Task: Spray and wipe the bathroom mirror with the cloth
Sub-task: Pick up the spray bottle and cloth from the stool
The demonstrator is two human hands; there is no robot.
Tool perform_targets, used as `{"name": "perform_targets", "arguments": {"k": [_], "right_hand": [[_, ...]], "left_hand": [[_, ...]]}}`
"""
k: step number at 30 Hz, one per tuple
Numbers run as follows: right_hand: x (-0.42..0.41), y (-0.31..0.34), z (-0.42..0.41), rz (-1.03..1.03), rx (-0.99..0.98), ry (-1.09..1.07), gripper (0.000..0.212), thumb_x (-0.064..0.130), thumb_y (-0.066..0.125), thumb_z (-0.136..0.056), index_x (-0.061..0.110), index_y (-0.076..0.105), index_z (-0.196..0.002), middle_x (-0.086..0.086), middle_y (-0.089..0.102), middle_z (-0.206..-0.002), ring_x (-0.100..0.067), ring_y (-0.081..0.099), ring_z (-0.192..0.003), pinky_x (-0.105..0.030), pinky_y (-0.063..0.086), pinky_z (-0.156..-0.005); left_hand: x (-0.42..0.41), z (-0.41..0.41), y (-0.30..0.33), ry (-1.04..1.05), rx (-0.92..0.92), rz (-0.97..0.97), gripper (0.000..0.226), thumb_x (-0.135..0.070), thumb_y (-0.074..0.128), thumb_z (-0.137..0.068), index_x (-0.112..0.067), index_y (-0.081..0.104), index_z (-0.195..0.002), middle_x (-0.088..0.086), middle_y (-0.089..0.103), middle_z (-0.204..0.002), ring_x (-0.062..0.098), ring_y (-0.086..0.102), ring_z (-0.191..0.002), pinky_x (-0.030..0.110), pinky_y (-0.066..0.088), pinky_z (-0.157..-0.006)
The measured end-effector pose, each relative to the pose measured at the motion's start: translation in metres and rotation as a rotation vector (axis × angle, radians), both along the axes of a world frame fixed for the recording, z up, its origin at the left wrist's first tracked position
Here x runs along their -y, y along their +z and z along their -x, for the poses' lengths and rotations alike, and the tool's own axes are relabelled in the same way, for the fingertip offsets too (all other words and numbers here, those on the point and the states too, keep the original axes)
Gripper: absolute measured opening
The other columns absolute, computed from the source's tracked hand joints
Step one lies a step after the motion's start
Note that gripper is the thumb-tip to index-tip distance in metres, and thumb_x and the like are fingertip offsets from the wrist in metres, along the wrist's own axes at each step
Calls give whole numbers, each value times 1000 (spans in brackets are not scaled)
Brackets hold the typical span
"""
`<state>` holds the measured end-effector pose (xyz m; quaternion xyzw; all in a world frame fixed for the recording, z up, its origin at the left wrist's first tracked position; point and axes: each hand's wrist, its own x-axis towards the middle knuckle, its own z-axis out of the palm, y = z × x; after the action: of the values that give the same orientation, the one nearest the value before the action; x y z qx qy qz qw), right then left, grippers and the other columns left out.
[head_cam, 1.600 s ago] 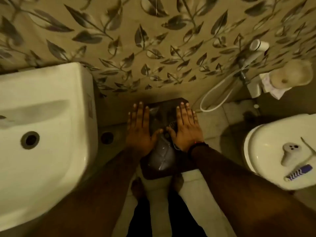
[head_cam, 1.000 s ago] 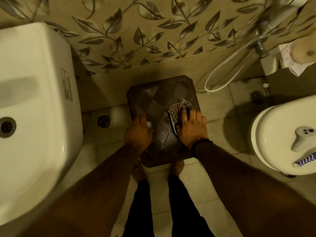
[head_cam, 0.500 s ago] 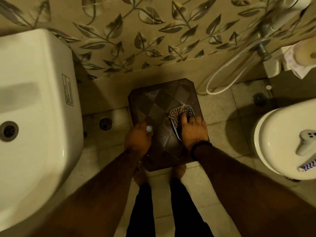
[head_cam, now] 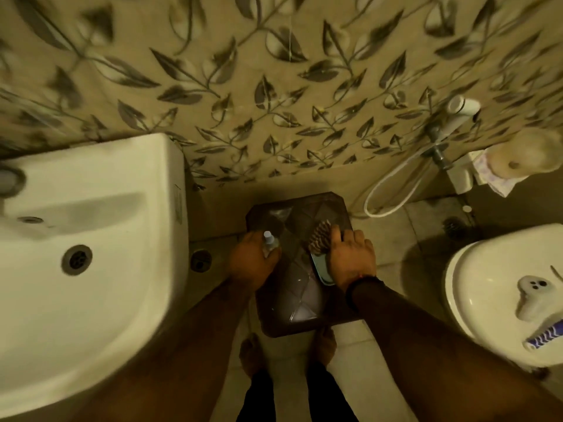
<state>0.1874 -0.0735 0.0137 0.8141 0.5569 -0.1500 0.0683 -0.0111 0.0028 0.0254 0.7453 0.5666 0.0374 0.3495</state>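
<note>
Hemmed between white glossy sink [head_cam: 91, 269] at left and toilet [head_cam: 493, 300] at right: dark faceted stool [head_cam: 298, 300] on pale floor tiles. Left hand [head_cam: 253, 263] curled round small clear spray bottle [head_cam: 269, 243]. Right hand [head_cam: 350, 260] over stool's right edge, fingers pinching striped, ribbed cloth [head_cam: 320, 239].

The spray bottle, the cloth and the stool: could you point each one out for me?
spray bottle [head_cam: 269, 243], head view, on its pale cap and neck above the left hand.
cloth [head_cam: 320, 239], head view, on the striped folds ahead of the right hand.
stool [head_cam: 300, 296], head view, on the bare dark top.
</note>
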Motion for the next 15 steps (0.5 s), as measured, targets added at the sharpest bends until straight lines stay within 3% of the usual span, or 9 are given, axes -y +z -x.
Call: {"name": "perform_targets", "arguments": {"k": [5,8,10,15], "right_hand": [[-14,49,3,-4,27,0,65,38,39,-88,11,29,-146,-17,51,-131,-35,45,-119,-43,40,-94],[-22,81,8,-36,29,2,60,30,42,-92,12,26,-147,-16,49,-135,-33,43,-123,-43,39,-99],[-27,100,11,-57,39,14,57,26,39,-94,12,24,-147,-15,47,-137,-32,42,-124,-43,38,-102],[-47,153,20,-147,44,34,56,26,35,-98,12,20,-150,-16,44,-141,-34,38,-129,-44,36,-104]], "left_hand": [[-17,1,47,27,33,-66,43,-36,56,-96,-7,52,-128,14,58,-121,30,57,-111,31,40,-89],[-26,0,84,71,117,-163,40,-34,54,-98,-11,51,-130,9,61,-121,24,59,-109,26,39,-92],[-33,-1,108,113,216,-286,34,-31,54,-98,-11,56,-125,9,65,-113,20,62,-100,36,48,-93],[-53,5,172,118,283,-293,61,-38,56,-94,-23,32,-148,8,63,-127,29,63,-110,37,50,-90]]}}
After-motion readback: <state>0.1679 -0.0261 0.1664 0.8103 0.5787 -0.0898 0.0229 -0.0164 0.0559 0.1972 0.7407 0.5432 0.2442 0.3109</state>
